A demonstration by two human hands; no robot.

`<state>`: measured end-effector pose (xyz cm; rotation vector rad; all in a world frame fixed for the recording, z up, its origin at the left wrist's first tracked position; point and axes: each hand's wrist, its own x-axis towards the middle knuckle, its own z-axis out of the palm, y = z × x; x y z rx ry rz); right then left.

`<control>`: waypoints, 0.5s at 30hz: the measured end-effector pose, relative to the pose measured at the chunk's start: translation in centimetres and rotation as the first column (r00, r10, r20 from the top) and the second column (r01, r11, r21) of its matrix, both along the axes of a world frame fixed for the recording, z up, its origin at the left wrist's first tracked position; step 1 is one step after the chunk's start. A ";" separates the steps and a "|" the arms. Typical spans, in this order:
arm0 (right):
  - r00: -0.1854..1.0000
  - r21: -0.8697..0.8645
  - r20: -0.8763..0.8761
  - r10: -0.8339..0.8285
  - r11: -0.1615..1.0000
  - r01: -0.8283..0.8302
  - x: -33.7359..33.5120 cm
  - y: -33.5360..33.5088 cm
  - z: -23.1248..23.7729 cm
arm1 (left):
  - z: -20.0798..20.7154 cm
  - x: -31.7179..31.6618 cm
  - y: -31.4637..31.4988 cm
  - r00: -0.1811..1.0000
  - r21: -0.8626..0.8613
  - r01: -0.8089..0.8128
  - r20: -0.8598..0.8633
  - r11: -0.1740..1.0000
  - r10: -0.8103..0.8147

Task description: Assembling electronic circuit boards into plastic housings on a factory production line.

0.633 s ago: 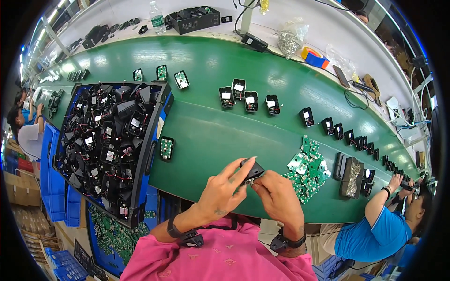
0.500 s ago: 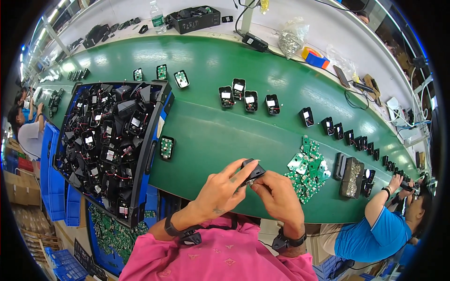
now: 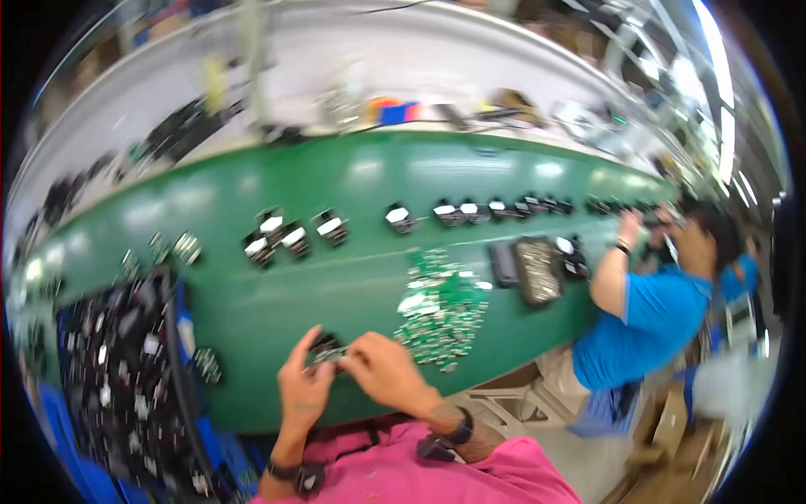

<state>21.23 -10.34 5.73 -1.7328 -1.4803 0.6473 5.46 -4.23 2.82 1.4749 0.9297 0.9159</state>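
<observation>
Above the near edge of the green bench, my left hand grips a small black plastic housing between thumb and fingers. The inside of the housing is smeared by motion, with something greenish at its lower rim. My right hand is closed in a pinch against the right side of the housing; whatever its fingertips hold is hidden. To the right of my hands lies a heap of green circuit boards. A housing with a green board stands at the left, beside a bin of black housings.
Several black housings with white parts stand in a row along the bench. A box of small metal parts stands right of the boards, next to a black case. A co-worker in blue works at the right.
The view has swung to the right and is blurred. The housing in my left hand has been tilted, its open side now more toward me. My right hand stays pinched beside it.
</observation>
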 end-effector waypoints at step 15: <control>0.869 0.311 -0.492 0.039 0.941 0.133 -0.9 -0.2 -3.1 | 0.6 0.1 -0.2 0.959 -0.160 0.142 0.268 0.977 -0.096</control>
